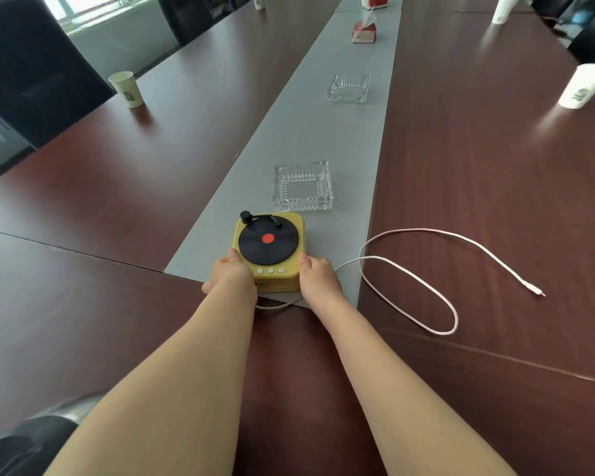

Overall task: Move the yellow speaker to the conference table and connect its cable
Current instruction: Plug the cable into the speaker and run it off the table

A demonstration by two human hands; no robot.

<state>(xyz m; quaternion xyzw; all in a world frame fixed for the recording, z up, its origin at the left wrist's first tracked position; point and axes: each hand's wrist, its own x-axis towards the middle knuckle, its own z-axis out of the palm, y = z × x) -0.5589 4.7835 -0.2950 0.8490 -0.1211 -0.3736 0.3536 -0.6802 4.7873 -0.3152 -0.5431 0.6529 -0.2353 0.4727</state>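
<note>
Glossy wood table (pixel 117 201), boxy yellow speaker (pixel 277 281) (gripped)

One speaker (pixel 268 240), one cable (pixel 416 229), two glass ashtrays (pixel 303 187) (pixel 349 88), two tissue boxes (pixel 364 33) (pixel 377 1), four paper cups (pixel 126 89) (pixel 259 1) (pixel 503 9) (pixel 584 85).

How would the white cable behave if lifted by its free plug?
Probably floppy: the white cable lies in loose curves on the table. Likely light, being thin. Its near end runs toward the yellow speaker, so lifting might tug that.

Glossy wood conference table (pixel 117 187), glass ashtray (pixel 303 187)
</note>
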